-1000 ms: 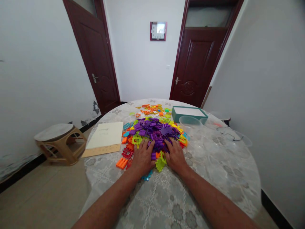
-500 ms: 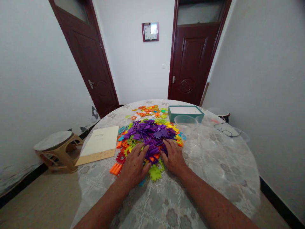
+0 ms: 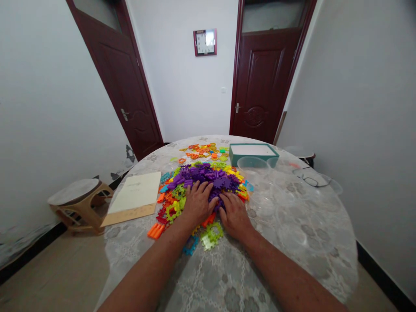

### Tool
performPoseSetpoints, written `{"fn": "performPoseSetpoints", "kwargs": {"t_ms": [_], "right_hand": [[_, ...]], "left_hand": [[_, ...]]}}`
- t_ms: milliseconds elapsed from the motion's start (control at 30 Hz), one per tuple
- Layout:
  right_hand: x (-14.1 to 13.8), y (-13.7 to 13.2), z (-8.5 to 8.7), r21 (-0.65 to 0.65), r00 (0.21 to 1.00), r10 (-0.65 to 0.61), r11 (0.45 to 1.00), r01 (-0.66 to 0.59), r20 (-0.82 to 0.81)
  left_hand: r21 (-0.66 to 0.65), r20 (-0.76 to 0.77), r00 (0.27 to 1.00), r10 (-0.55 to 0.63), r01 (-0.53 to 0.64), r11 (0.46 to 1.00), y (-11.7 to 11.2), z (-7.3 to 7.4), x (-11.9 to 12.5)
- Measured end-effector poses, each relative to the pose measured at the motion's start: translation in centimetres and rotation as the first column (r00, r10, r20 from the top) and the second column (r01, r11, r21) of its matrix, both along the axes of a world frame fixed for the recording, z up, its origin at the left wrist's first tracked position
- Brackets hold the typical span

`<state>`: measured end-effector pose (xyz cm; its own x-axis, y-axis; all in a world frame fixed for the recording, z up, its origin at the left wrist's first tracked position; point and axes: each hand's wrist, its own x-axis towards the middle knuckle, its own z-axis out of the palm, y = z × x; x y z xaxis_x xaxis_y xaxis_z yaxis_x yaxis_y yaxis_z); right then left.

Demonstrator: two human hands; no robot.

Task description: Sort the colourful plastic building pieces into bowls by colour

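White walls (image 3: 182,91) surround the round worktop (image 3: 211,277), purple pieces (image 3: 222,182) heaped near its middle. Left hand (image 3: 197,202) and right hand (image 3: 234,215) rest against them, loosely spread; whether either grip holds any, I cannot tell. A hard sweep could scatter them.

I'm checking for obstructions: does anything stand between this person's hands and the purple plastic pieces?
Nothing visible does. The left hand lies over the purple plastic pieces, and the right hand is at their near edge. The green box stands beyond, to the right, out of the way.
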<state>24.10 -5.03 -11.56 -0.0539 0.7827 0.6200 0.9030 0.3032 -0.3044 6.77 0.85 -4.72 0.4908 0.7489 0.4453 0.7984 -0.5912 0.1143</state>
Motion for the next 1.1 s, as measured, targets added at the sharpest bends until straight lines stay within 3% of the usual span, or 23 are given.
{"fn": "performPoseSetpoints", "kwargs": {"t_ms": [200,367,533,600,700,800,867,967,1100], "right_hand": [[0.7,0.5,-0.1,0.009,0.998,0.009,1.0,-0.009,-0.062],[0.7,0.4,0.1,0.022,0.997,0.031,0.999,-0.029,-0.077],[0.1,-0.3,0.9,0.045,0.992,0.11,0.993,-0.107,-0.06],[-0.1,-0.8,1.4,0.043,0.985,0.164,0.986,-0.162,-0.052],[-0.3,-1.3,1.9,0.04,0.969,0.245,0.969,-0.244,-0.026],[-0.1,-1.5,2.0,0.028,0.947,0.32,0.947,-0.32,0.013],[0.2,-1.4,1.8,0.012,0.953,0.303,0.953,-0.303,0.022],[0.6,-0.9,1.3,-0.01,0.988,0.156,0.988,-0.156,0.008],[0.4,-0.5,1.0,-0.002,0.998,0.066,0.998,-0.066,-0.01]], "left_hand": [[0.016,-0.043,0.998,-0.043,0.044,0.999,-1.6,-0.1,-1.1],[0.055,-0.073,0.997,0.036,-0.032,0.998,-2.9,-0.5,-3.6],[0.041,-0.034,0.994,0.103,-0.101,0.994,-2.1,-1.5,-3.7],[0.025,-0.013,0.997,0.079,-0.079,0.997,-1.6,-1.7,-3.2],[0.007,0.03,0.998,-0.053,0.052,0.999,-1.2,-1.3,-2.9],[0.035,0.066,0.99,-0.125,0.123,0.992,-1.5,-0.4,-4.1],[0.073,0.065,0.996,-0.069,0.064,0.995,-2.1,0.1,-5.9],[0.092,0.045,0.996,0.081,-0.085,0.992,-3.7,0.2,-9.5],[-0.037,0.005,0.96,0.28,-0.28,0.959,-6.3,-1.1,-13.0]]}}
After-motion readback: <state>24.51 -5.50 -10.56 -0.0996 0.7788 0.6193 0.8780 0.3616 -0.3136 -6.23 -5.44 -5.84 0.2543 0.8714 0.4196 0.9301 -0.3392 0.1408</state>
